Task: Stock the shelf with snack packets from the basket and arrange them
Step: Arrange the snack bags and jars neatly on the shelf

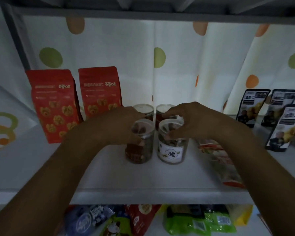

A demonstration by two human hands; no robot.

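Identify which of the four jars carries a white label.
The front-right jar, gripped by the right hand: its label is white with a character; the front-left jar has a dark red one.

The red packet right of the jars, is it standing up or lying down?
Lying down: the packet lies flat on the shelf, its length running toward the front edge.

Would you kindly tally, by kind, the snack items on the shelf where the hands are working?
Red pouches: 2
Clear jars: 4
Dark pouches: 3
Flat packet lying down: 1
Total: 10
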